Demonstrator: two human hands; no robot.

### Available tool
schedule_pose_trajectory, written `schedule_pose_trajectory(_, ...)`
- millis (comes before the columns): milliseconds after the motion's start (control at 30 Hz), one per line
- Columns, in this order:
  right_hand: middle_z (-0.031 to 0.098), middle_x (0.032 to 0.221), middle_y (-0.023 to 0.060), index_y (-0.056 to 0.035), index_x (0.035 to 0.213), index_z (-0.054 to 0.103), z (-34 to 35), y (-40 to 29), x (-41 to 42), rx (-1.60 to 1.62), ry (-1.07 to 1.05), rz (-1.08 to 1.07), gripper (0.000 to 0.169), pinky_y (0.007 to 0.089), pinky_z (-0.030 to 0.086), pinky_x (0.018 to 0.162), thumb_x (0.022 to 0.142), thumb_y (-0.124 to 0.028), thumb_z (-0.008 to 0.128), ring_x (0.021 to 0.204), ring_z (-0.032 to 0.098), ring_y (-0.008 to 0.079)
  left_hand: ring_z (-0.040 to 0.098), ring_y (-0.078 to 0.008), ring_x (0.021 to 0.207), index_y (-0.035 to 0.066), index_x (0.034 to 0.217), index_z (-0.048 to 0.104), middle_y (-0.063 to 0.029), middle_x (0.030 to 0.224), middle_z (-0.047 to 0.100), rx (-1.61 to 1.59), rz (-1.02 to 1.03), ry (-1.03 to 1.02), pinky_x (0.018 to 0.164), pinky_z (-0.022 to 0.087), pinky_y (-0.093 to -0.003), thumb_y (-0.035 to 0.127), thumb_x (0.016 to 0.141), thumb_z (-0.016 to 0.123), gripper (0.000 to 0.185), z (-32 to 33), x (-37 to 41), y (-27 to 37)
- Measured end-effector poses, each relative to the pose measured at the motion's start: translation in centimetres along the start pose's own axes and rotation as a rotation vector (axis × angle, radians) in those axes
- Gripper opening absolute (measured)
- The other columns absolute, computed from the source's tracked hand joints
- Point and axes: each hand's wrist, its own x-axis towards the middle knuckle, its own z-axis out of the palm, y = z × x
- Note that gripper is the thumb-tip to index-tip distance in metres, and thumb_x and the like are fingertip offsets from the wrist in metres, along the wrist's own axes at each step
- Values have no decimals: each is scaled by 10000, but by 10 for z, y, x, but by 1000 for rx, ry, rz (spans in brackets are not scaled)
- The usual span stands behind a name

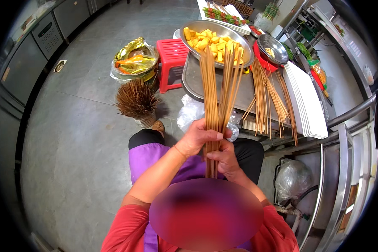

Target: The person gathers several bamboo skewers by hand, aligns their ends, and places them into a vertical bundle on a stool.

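A bundle of long wooden skewers (pixel 211 104) stands roughly upright over my lap, fanned into two clumps at the top. My left hand (pixel 199 137) grips it around the middle, and my right hand (pixel 224 157) holds it just below. The lower ends run down towards the blurred oval. Beyond the bundle, a steel bowl (pixel 185 29) of yellow chunks (pixel 203 43) rests on a grey metal table (pixel 193 78). More skewers (pixel 261 97) lie loosely on the table to the right, some sticking out over its near edge.
White trays (pixel 305 104) are stacked at the table's right, near a smaller steel bowl (pixel 272 44). Skewered greens (pixel 223 17) lie on trays at the back. Left of the table are a red plastic stool (pixel 171 52), a lined bin (pixel 135 63) and a container of dark sticks (pixel 137 99).
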Motion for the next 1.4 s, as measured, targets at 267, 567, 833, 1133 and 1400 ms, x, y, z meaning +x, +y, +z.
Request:
schedule_pose_trajectory(267, 589, 818, 122, 23, 873, 547, 4, 18, -8, 66, -67, 200, 184, 362, 507, 676, 692, 8, 578, 722, 597, 240, 607, -260, 748, -38, 1073, 470, -146, 821, 595, 8, -82, 164, 716, 506, -359, -44, 720, 533, 360, -7, -16, -15)
schedule_pose_trajectory(567, 584, 931, 93, 62, 1112, 505, -38, -40, 1, -11, -72, 151, 419, 308, 447, 800, 740, -104, 602, 853, 573, 186, 585, -236, 634, -44, 1034, 494, -143, 767, 589, 17, -96, 135, 601, 493, -320, -22, 727, 534, 310, -4, -24, -29)
schedule_pose_trajectory(833, 584, 960, 211, 5, 1096, 481, -8, -67, 8, 109, -7, 192, 420, 466, 504, 750, 706, -55, 623, 856, 602, 350, 548, -164, 573, -24, 890, 554, -77, 698, 554, 148, -342, -20, 513, 457, -263, -61, 689, 545, 205, 10, -32, -61)
schedule_pose_trajectory(1133, 591, 708, 161, 21, 876, 513, 18, -89, 2, 61, -11, 29, 168, 382, 517, 625, 722, -10, 575, 637, 608, 281, 560, -168, 622, -26, 940, 540, -96, 727, 571, 275, -394, -209, 533, 454, -260, -73, 608, 583, 338, 0, -22, -41)
schedule_pose_trajectory(1400, 568, 757, 129, -9, 933, 471, 10, -193, 32, -91, 82, -482, 151, 454, 515, 703, 793, -26, 525, 708, 598, 262, 600, -222, 625, -23, 1061, 512, -159, 806, 608, 76, -408, -37, 549, 490, -283, -51, 649, 554, 415, -72, -28, -53)
